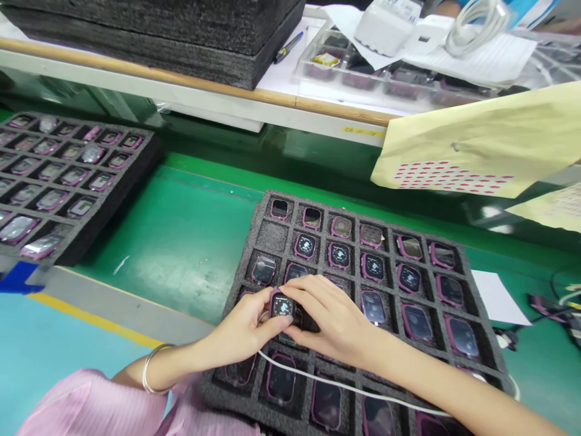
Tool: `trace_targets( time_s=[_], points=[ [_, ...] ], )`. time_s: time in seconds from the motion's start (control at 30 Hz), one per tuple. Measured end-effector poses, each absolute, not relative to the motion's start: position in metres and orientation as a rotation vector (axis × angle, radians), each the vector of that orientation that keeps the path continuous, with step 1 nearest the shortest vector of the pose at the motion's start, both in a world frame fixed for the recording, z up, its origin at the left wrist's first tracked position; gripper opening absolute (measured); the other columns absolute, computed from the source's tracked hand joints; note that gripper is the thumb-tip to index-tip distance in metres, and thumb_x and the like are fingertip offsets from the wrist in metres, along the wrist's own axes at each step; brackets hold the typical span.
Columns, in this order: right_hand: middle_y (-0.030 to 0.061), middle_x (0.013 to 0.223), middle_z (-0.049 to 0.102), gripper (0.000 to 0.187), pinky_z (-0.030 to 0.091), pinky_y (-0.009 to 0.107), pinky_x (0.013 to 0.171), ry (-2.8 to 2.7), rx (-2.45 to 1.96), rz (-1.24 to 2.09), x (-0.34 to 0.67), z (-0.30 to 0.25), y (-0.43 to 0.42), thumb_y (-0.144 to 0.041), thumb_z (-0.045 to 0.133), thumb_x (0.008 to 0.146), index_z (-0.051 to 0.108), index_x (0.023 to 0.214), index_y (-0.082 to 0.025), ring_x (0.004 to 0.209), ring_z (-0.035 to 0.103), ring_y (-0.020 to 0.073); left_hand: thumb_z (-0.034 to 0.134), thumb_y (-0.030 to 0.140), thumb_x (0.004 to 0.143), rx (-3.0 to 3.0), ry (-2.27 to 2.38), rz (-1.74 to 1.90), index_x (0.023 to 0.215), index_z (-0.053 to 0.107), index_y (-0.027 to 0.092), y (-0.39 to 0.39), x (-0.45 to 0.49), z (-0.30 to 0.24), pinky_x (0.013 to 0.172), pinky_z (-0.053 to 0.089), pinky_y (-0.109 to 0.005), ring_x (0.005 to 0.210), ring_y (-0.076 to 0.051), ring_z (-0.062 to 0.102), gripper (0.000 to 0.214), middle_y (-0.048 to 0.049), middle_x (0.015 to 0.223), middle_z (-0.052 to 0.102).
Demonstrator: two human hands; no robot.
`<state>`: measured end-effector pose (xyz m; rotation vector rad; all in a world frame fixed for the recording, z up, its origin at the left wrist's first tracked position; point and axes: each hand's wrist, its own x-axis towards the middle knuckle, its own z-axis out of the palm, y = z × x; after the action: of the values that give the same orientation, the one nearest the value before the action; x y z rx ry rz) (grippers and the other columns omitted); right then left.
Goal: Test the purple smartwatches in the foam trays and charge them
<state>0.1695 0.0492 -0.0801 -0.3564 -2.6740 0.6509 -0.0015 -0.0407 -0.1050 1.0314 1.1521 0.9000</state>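
A small smartwatch [282,306] with a purple case and a lit dial is held between both hands, above a dark foam tray [273,236]. My left hand [242,325] pinches it from the left, thumb along its lower edge. The fingers of my right hand [333,315] close on its top and right side. From near my left hand a white cable [336,381] runs right across the tray and under my right forearm. Purple-cased watches sit in the tray's pockets, several with lit dials such as the watch [339,255]. One pocket in the second row shows bare foam.
Another foam tray [131,181] of watches lies at the left on the green table [181,236]. Black foam blocks [181,36], a pen [288,47] and a clear plastic tray [313,68] rest on the shelf. Yellow paper [481,139] hangs from its edge. Cables [563,309] lie at right.
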Motion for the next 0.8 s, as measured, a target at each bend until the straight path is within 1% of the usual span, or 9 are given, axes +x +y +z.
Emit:
trace_targets(
  time_s=[0.2, 0.43, 0.63, 0.73, 0.8],
  points=[
    [0.0166, 0.105, 0.06, 0.033, 0.049, 0.043, 0.078, -2.668, -0.34, 0.65, 0.17, -0.08, 0.049, -0.025, 0.057, 0.089, 0.051, 0.117, -0.008, 0.094, 0.057, 0.0286, 0.055, 0.026, 0.086, 1.029, 1.128, 0.907, 0.1, 0.053, 0.014, -0.041, -0.002, -0.104, 0.084, 0.041, -0.032, 0.092, -0.02, 0.052, 0.019, -0.0057, 0.098, 0.057],
    [0.0162, 0.103, 0.059, 0.032, 0.049, 0.043, 0.076, -2.656, -0.333, 0.678, 0.169, -0.079, 0.05, -0.026, 0.057, 0.09, 0.051, 0.116, -0.008, 0.093, 0.056, 0.028, 0.055, 0.027, 0.086, 1.01, 1.108, 0.916, 0.098, 0.052, 0.014, -0.04, -0.001, -0.102, 0.081, 0.041, -0.03, 0.088, -0.018, 0.051, 0.019, -0.0052, 0.097, 0.056],
    [0.0157, 0.103, 0.059, 0.031, 0.049, 0.041, 0.075, -2.642, -0.324, 0.696, 0.167, -0.08, 0.05, -0.023, 0.057, 0.089, 0.051, 0.115, -0.008, 0.093, 0.055, 0.0272, 0.054, 0.029, 0.087, 1.039, 1.113, 0.904, 0.098, 0.052, 0.014, -0.04, -0.001, -0.1, 0.078, 0.041, -0.029, 0.084, -0.017, 0.05, 0.019, -0.0039, 0.092, 0.055],
    [0.0148, 0.102, 0.059, 0.031, 0.048, 0.041, 0.074, -2.637, -0.286, 0.702, 0.169, -0.074, 0.054, -0.021, 0.059, 0.086, 0.052, 0.113, -0.009, 0.091, 0.056, 0.0266, 0.054, 0.034, 0.087, 1.078, 1.131, 0.884, 0.103, 0.05, 0.015, -0.042, -0.002, -0.1, 0.068, 0.04, -0.026, 0.076, -0.014, 0.047, 0.025, -0.0023, 0.088, 0.053],
    [0.0129, 0.101, 0.06, 0.033, 0.047, 0.04, 0.075, -2.59, -0.252, 0.723, 0.168, -0.068, 0.061, -0.023, 0.062, 0.084, 0.052, 0.114, -0.011, 0.09, 0.056, 0.0257, 0.059, 0.037, 0.084, 1.089, 1.126, 0.834, 0.11, 0.046, 0.016, -0.043, -0.002, -0.1, 0.058, 0.036, -0.023, 0.065, -0.011, 0.042, 0.037, 0.0011, 0.081, 0.049]
  ],
)
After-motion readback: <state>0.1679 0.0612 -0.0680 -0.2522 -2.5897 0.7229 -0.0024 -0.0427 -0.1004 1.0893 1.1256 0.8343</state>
